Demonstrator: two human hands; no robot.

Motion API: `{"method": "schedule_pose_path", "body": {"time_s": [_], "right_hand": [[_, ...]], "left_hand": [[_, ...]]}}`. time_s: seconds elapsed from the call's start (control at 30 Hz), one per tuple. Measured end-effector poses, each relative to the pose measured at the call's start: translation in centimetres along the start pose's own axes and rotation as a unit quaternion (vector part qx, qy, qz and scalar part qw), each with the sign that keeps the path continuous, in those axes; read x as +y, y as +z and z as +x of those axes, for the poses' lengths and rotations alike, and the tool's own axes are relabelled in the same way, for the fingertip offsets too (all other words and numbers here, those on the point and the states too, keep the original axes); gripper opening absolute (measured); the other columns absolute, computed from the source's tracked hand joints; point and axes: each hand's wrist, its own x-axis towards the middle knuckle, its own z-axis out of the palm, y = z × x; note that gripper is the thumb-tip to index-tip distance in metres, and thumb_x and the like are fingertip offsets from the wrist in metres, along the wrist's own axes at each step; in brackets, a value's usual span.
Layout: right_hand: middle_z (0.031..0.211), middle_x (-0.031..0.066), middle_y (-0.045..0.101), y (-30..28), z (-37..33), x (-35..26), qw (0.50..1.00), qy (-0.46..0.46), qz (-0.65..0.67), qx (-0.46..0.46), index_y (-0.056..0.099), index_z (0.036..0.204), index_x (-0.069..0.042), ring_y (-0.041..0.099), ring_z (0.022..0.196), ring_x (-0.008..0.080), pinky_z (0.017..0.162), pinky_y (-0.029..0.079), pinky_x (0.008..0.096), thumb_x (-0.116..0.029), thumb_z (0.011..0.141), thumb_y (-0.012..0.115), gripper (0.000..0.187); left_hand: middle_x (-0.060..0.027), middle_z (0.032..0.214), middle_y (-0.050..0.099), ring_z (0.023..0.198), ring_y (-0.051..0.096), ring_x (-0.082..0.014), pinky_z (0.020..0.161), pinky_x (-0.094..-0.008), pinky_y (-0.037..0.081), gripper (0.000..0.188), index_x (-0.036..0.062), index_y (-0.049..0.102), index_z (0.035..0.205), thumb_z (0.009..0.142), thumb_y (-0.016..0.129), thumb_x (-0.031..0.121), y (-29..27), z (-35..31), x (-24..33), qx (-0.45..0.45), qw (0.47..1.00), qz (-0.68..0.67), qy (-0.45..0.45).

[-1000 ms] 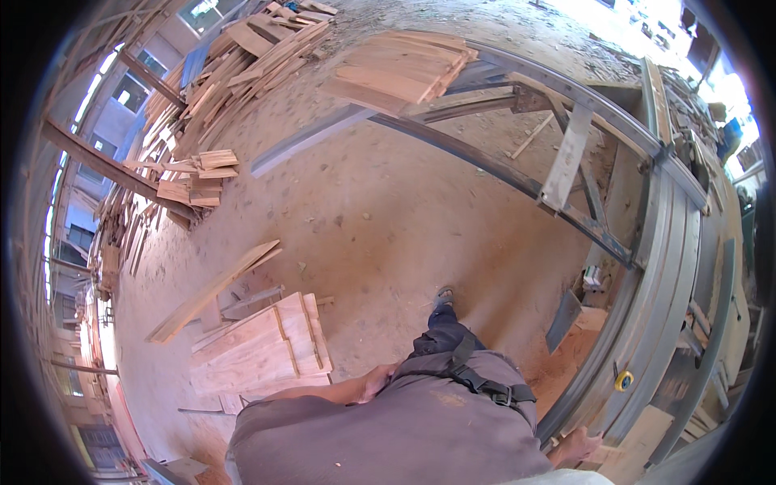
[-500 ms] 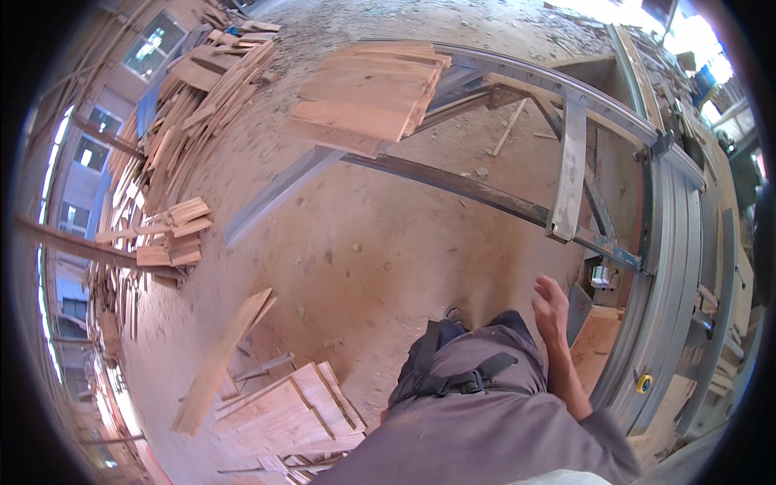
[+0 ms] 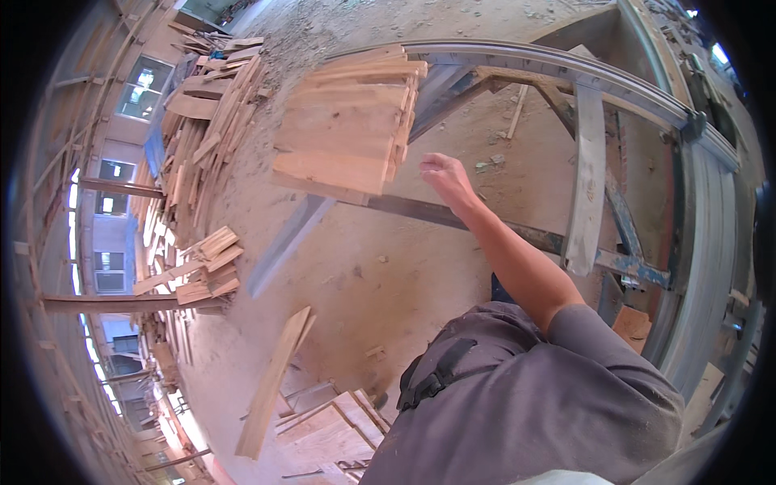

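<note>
My right hand [image 3: 446, 179] is stretched forward over the metal frame, just right of a stack of wooden boards [image 3: 339, 121]. Its fingers are curled in loosely, and nothing shows in them. A small gap separates the fingertips from the boards' uneven right edge. The light brown boards lie flat at the left end of the frame, a few pieces sticking out on the right. Beneath them runs a dark metal rail [image 3: 436, 212], which passes under my forearm. My left hand is out of the picture.
Piled planks [image 3: 198, 137] line the left side, with short offcuts [image 3: 212, 267] nearer. A long plank [image 3: 271, 388] leans beside flat panels [image 3: 335, 432] at lower left. A slanting metal bar [image 3: 287, 242] juts from the frame. Long metal rails [image 3: 707, 234] run along my right.
My right hand has moved from beside my body, forward and left, to near the stacked boards. My view has turned and shifted. The boards still lie on the frame.
</note>
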Motion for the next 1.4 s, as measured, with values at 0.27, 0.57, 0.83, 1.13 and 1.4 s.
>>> {"method": "schedule_pose_path", "body": {"time_s": [0.27,0.57,0.83,1.13,1.4], "right_hand": [[0.102,0.0135,0.075,3.5,9.3,-1.3,0.975,0.108,0.194,-0.022,0.068,0.118,0.005,0.069,0.092,0.0200,0.079,0.054,0.0330,-0.004,0.078,0.061,0.042],[0.100,0.0204,0.074,4.4,8.0,-5.8,0.975,0.161,0.152,0.004,0.064,0.120,0.005,0.073,0.090,0.0257,0.079,0.056,0.0392,-0.006,0.080,0.059,0.042],[0.104,0.0248,0.073,6.2,6.1,-5.9,0.986,0.130,0.095,0.038,0.056,0.134,0.010,0.073,0.093,0.0268,0.085,0.057,0.0371,-0.005,0.079,0.062,0.058],[0.112,0.0164,0.073,2.0,11.2,1.1,0.972,0.138,0.143,0.129,0.055,0.140,0.011,0.068,0.096,0.0217,0.087,0.054,0.0331,-0.004,0.086,0.061,0.057],[0.112,0.0192,0.072,6.4,11.3,-0.6,0.989,0.041,-0.054,0.129,0.059,0.135,0.004,0.070,0.095,0.0250,0.089,0.053,0.0373,-0.015,0.080,0.068,0.059]], "left_hand": [[-0.0181,0.107,0.069,0.106,0.066,-0.0291,0.096,-0.0440,0.053,0.040,-0.0032,0.063,0.117,0.104,0.059,0.035,12.2,1.9,16.5,0.051,0.979,-0.107,0.163],[-0.0199,0.137,0.056,0.129,0.054,-0.0336,0.110,-0.0520,0.045,0.052,0.0028,0.045,0.146,0.104,0.056,0.032,29.6,8.5,38.5,-0.153,0.939,-0.249,0.182],[-0.0141,0.138,0.061,0.123,0.060,-0.0348,0.101,-0.0519,0.053,0.049,0.0037,0.049,0.144,0.102,0.061,0.025,30.7,6.9,41.0,-0.202,0.922,-0.276,0.184],[-0.0251,0.126,0.063,0.109,0.067,-0.0419,0.090,-0.0541,0.060,0.046,-0.0060,0.045,0.137,0.103,0.060,0.022,25.8,2.1,47.1,-0.231,0.899,-0.309,0.206],[-0.0299,0.128,0.061,0.111,0.065,-0.0482,0.090,-0.0544,0.062,0.049,-0.0102,0.044,0.138,0.105,0.056,0.023,26.5,1.8,47.9,-0.217,0.903,-0.318,0.189]]}}
